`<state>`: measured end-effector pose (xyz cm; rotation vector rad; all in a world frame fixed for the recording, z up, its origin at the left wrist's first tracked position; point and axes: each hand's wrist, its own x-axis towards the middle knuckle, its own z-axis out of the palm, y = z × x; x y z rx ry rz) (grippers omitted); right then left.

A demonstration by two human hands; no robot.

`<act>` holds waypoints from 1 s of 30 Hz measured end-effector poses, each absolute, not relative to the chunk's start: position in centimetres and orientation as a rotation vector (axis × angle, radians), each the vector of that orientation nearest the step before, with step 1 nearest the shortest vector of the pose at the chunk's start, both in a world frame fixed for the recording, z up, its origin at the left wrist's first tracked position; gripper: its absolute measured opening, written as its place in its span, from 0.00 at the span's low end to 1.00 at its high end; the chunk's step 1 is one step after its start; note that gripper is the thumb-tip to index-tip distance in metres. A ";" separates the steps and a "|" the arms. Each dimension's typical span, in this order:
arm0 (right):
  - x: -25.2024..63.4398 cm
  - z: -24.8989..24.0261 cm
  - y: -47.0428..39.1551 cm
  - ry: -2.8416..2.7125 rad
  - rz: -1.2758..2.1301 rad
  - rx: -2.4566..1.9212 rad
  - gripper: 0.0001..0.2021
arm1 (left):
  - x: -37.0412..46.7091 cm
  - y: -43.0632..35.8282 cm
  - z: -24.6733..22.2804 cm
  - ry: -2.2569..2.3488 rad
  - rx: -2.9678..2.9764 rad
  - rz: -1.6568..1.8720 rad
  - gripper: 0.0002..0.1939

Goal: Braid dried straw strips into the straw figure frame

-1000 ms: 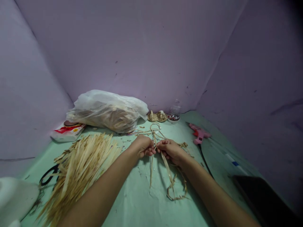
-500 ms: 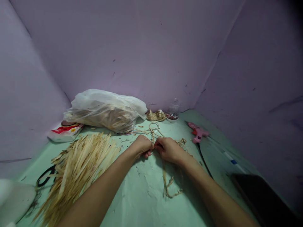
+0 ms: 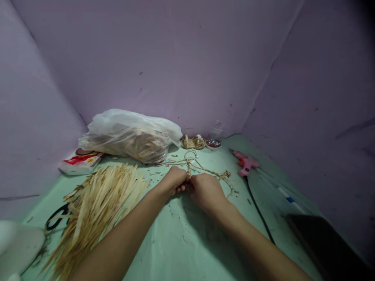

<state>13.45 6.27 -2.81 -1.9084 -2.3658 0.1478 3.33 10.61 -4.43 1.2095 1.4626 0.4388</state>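
A twisted tan fibre cord (image 3: 189, 167) lies on the table in front of me, its top curled into a loop and its strands spreading to both sides. My left hand (image 3: 176, 181) is closed around the cord's lower end, fingers curled under. Right beside it, my right hand (image 3: 206, 190) is closed too, back of the hand up, gripping the same work with its fingertips mostly hidden. More knotted cord (image 3: 225, 175) trails out beyond my right hand.
Dry straw-like strips (image 3: 102, 203) lie left, over black-handled scissors (image 3: 55, 218). Behind are a filled plastic bag (image 3: 131, 136), a red-white packet (image 3: 80, 163), a woven piece (image 3: 193, 142) and a bead container (image 3: 213, 143). Right: a pink glue gun (image 3: 246, 163) with its cable, and a dark flat object (image 3: 322, 242).
My right hand has turned more palm-down and come slightly closer to me. The loose cord ends that hung below it no longer show there.
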 end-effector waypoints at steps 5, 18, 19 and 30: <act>14.5 -2.2 6.5 -2.423 0.364 -1.791 0.09 | 2.8 10.4 -3.4 1.521 1.349 0.362 0.05; 15.2 -2.3 8.0 -1.196 1.718 -1.531 0.06 | 2.0 11.2 -4.7 1.306 1.361 0.452 0.02; 15.0 -2.6 8.0 -1.179 1.738 -1.505 0.05 | 2.0 11.2 -4.6 1.309 1.366 0.449 0.02; 15.1 -5.3 8.9 -1.186 1.563 -1.537 0.05 | 2.5 10.8 -3.5 1.681 1.780 0.307 0.04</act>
